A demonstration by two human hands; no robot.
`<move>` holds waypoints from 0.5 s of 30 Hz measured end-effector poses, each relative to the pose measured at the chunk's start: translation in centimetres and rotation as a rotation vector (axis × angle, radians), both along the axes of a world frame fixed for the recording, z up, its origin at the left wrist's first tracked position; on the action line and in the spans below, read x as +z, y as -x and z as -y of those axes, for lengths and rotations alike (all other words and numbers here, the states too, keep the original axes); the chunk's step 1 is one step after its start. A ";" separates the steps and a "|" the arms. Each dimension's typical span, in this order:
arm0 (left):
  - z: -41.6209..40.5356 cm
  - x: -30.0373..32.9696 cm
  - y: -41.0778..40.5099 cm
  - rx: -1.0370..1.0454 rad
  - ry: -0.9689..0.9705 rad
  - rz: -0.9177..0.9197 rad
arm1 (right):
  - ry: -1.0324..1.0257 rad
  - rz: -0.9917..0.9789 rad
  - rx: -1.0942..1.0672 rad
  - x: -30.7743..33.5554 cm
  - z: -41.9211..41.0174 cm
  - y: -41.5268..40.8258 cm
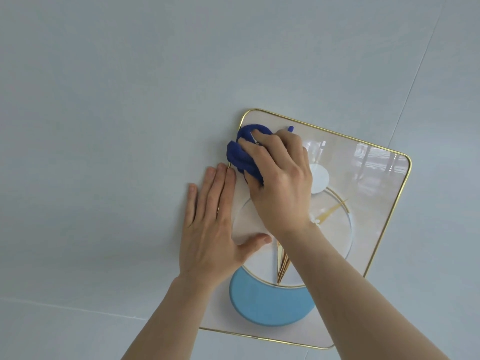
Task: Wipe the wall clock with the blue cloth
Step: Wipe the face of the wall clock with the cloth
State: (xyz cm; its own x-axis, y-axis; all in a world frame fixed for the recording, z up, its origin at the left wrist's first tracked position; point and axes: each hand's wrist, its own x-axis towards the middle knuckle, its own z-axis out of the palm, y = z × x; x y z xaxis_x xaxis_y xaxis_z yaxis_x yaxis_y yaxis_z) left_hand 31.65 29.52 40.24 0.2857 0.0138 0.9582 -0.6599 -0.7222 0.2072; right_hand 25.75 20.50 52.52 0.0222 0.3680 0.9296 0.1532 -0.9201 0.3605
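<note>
The wall clock point(363, 193) is a glossy rectangular panel with a thin gold rim, gold hands, a white disc and a light-blue crescent at its lower part. It hangs tilted on the pale wall. My right hand point(280, 183) grips the bunched blue cloth point(241, 157) and presses it against the clock's upper left corner. My left hand point(210, 224) lies flat with fingers spread over the clock's left edge, partly on the wall, thumb on the clock face. My right forearm covers part of the dial.
The pale grey wall point(104, 126) is made of large panels with thin seams, one running diagonally at the upper right and one low on the left. Reflections show in the clock's glossy upper right area.
</note>
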 end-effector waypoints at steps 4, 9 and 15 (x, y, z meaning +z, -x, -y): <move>-0.2 0.0 0.2 -0.051 0.011 0.003 | -0.006 0.037 -0.062 -0.1 2.0 1.0; 0.1 0.0 0.2 -0.028 0.021 -0.010 | -0.151 0.049 -0.060 -1.7 1.9 0.8; -0.1 0.0 0.3 -0.046 0.026 0.000 | 0.015 -0.076 -0.088 -6.0 5.9 3.1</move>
